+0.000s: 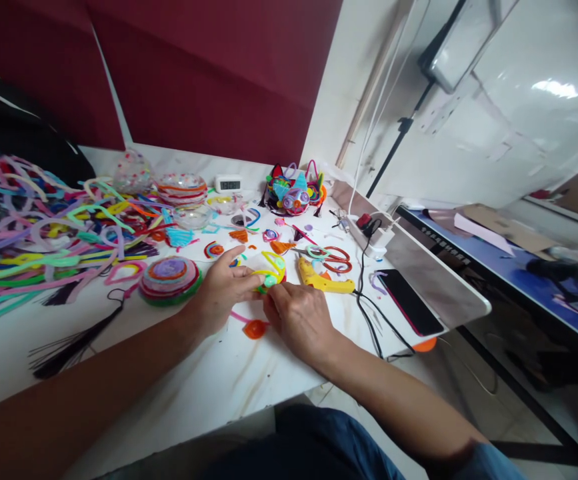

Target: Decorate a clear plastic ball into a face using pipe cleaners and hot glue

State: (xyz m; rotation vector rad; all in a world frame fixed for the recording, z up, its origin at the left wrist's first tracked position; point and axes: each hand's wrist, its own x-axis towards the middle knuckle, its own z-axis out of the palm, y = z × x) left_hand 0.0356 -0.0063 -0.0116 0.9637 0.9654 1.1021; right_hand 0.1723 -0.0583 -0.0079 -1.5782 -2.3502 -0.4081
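Between my hands is a small round pipe-cleaner craft point(273, 268) in yellow, mint and green. My left hand point(226, 287) grips its left side, thumb and fingers closed on it. At its near edge my right hand point(301, 319) is closed, fingers pinched together; the fingertips are partly hidden. An orange pipe-cleaner piece point(255, 329) with a pink stem lies just below, between the wrists. Left of my left hand sits a striped pipe-cleaner dome point(171, 280) with a purple top. A yellow glue gun point(325, 280) lies beyond my right hand, beside red-handled scissors point(336, 259).
Loose pipe cleaners point(43, 233) are heaped on the left. A black tassel point(76, 343) lies near the front. Clear bowls point(191, 215), a small clock point(228, 183) and finished colourful figures point(295, 193) stand behind. On the right are a power strip point(371, 240), black cable and phone point(411, 302).
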